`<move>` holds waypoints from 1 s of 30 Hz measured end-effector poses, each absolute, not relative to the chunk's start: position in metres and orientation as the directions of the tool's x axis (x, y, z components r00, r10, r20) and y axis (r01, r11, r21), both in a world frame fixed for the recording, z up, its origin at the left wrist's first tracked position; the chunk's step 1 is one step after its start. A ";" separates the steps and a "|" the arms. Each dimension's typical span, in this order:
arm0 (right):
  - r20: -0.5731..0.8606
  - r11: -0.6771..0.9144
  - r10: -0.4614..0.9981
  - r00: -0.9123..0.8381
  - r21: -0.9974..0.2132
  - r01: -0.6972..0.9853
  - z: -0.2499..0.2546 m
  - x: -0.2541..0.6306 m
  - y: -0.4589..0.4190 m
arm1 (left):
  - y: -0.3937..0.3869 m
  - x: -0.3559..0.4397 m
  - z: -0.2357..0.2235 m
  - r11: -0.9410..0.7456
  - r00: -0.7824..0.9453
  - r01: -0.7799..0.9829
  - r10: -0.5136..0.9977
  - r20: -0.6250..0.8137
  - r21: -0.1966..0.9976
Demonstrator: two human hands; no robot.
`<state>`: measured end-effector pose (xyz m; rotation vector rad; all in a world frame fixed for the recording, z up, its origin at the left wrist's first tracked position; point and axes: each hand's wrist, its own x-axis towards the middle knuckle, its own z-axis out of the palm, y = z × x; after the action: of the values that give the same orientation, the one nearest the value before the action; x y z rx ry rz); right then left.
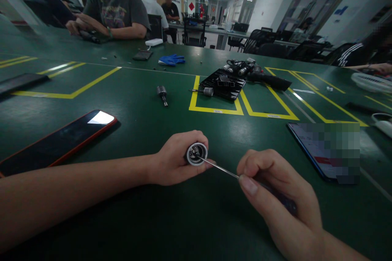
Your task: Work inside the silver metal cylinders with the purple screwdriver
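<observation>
My left hand (pixel 174 160) is closed around a round metal gear housing (pixel 193 151), its open end facing me and small gears showing inside. In my right hand (pixel 288 200) is a screwdriver (pixel 223 169), gripped by its dark handle, most of which the fingers cover. Its thin shaft runs left, and the tip reaches into the middle of the housing; whether it touches a screw or a gear, I cannot tell. Farther back on the green table lies a metal chuck (pixel 161 93) with a protruding spindle.
A phone (pixel 61 138) lies at left and a second phone (pixel 321 155) at right. Beyond the hands are a black tray (pixel 225 85) holding parts, a dark tool (pixel 269 79) and blue gloves (pixel 172 60). Across the table (pixel 137 122) sits a person (pixel 119 16).
</observation>
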<state>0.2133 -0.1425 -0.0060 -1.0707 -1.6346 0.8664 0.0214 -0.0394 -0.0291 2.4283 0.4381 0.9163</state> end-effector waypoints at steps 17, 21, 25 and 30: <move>0.381 0.409 0.912 -0.150 -0.866 0.288 -0.005 0.213 -0.147 | -0.039 0.019 -0.028 -0.846 0.736 0.116 0.425 0.527 0.520; 0.397 0.428 0.903 -0.162 -0.861 0.275 -0.005 0.212 -0.145 | -0.039 0.019 -0.028 -0.841 0.736 0.119 0.432 0.521 0.529; 0.400 0.427 0.904 -0.152 -0.862 0.272 -0.004 0.212 -0.144 | -0.038 0.020 -0.028 -0.842 0.738 0.107 0.424 0.525 0.529; 0.418 0.443 0.896 -0.146 -0.855 0.269 -0.004 0.211 -0.144 | -0.038 0.019 -0.029 -0.837 0.739 0.105 0.427 0.521 0.537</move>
<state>0.2114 -0.1442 -0.0040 -1.0247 -1.6664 0.7630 0.0192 -0.0380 -0.0287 2.4583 0.4035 0.8993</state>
